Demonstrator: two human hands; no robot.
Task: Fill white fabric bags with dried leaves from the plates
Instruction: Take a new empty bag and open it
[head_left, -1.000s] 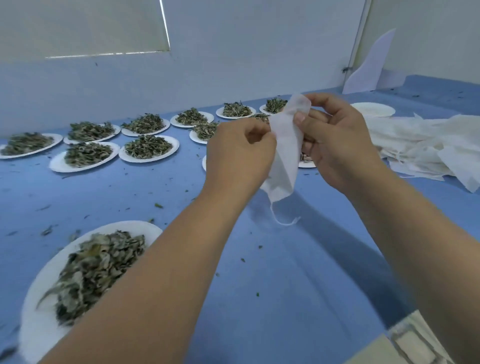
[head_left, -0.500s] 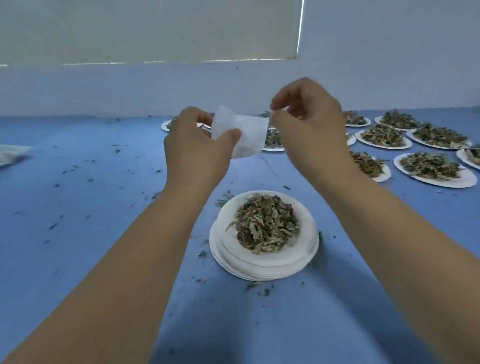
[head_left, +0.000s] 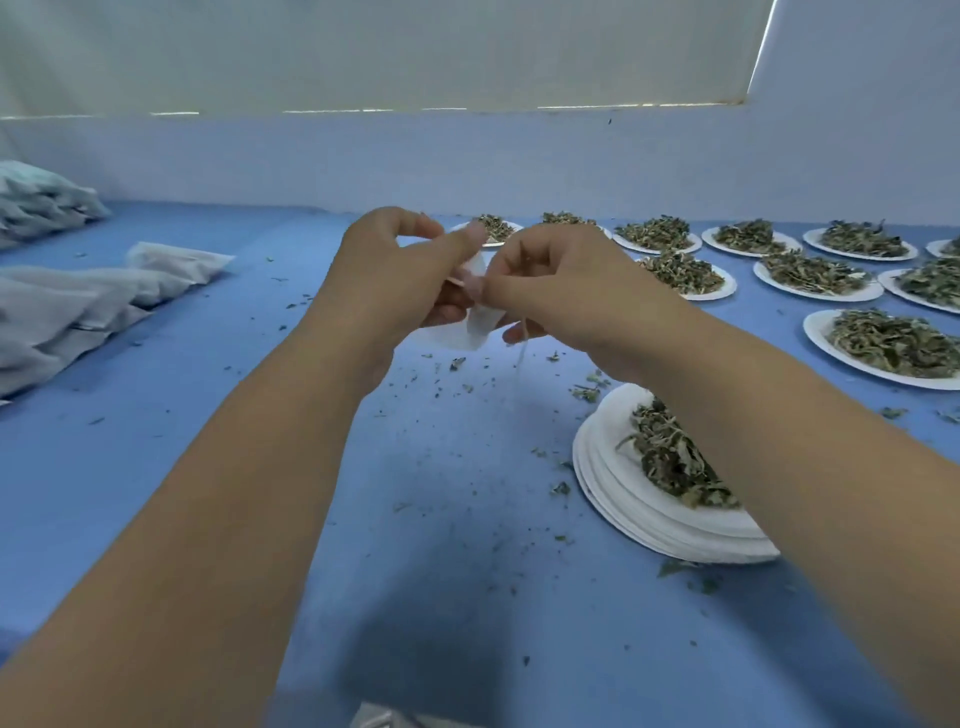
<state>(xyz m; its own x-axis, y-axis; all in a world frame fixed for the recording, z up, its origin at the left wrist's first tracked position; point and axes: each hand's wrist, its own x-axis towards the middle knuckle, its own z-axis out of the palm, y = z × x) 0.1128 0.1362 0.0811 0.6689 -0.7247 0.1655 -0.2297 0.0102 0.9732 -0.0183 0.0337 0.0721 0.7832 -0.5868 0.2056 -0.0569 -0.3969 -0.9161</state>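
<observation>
A small white fabric bag (head_left: 479, 325) hangs in the air between my two hands, above the blue table. My left hand (head_left: 400, 270) pinches its left side and my right hand (head_left: 550, 283) pinches its right side; both hide most of the bag. A thin drawstring (head_left: 521, 364) dangles below my right hand. A stack of white paper plates (head_left: 623, 488) with dried leaves (head_left: 670, 457) on top stands under my right forearm.
Several more plates of dried leaves (head_left: 893, 345) fill the table's right and back. A pile of white fabric bags (head_left: 78, 306) lies at the left, with another heap (head_left: 41, 200) behind it. Leaf crumbs litter the blue tabletop (head_left: 441, 467). A wall runs along the back.
My view has swung left, so the plate stack now sits lower right and the bag pile shows at the left. My hands have come closer together on the bag.
</observation>
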